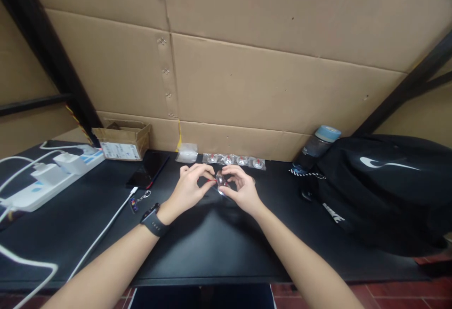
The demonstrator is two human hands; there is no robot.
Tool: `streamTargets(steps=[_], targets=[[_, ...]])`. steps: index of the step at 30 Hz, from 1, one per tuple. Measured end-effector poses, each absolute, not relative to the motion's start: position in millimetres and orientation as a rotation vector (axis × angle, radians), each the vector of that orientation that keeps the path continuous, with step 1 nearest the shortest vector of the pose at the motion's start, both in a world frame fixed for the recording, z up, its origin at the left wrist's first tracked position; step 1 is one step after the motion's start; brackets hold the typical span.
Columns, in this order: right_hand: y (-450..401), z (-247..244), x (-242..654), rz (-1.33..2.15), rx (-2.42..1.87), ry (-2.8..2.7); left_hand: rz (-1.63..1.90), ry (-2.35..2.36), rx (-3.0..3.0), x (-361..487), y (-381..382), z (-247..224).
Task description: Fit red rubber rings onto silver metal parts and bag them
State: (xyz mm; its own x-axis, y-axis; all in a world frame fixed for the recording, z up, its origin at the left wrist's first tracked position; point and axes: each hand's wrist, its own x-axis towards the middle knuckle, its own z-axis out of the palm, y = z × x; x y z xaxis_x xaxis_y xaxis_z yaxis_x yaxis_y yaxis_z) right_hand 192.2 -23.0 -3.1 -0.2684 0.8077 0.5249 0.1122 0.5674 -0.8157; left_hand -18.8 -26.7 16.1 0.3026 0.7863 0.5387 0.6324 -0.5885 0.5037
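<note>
Over the middle of the black table [212, 248], my two hands are close together. My right hand [242, 187] pinches a small round shiny disc [221, 178] by its edge, fingers above and thumb below. My left hand [194, 186], just to its left, has its thumb and fingertips curled around a small red piece at the disc's side; its exact shape is too small to tell. Behind the hands lies a row of several clear packets [242, 160] with round silvery items and red centres. A whitish plastic bag [187, 153] lies left of the row.
At the left are a white power strip [52, 179] with cables, an open cardboard box [122, 142], a dark phone [147, 170] and a keychain [133, 204]. A bottle [315, 149] and a black backpack [384, 191] stand at the right. Cardboard [247, 83] walls the back.
</note>
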Motion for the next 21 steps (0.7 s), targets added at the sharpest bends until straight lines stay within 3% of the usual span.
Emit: streamTargets(steps=[21], targets=[[-27.2,-13.2,183.4,1.036,-0.755,-1.548,1.166,1.372,2.507,-7.8,-37.0,17.6]])
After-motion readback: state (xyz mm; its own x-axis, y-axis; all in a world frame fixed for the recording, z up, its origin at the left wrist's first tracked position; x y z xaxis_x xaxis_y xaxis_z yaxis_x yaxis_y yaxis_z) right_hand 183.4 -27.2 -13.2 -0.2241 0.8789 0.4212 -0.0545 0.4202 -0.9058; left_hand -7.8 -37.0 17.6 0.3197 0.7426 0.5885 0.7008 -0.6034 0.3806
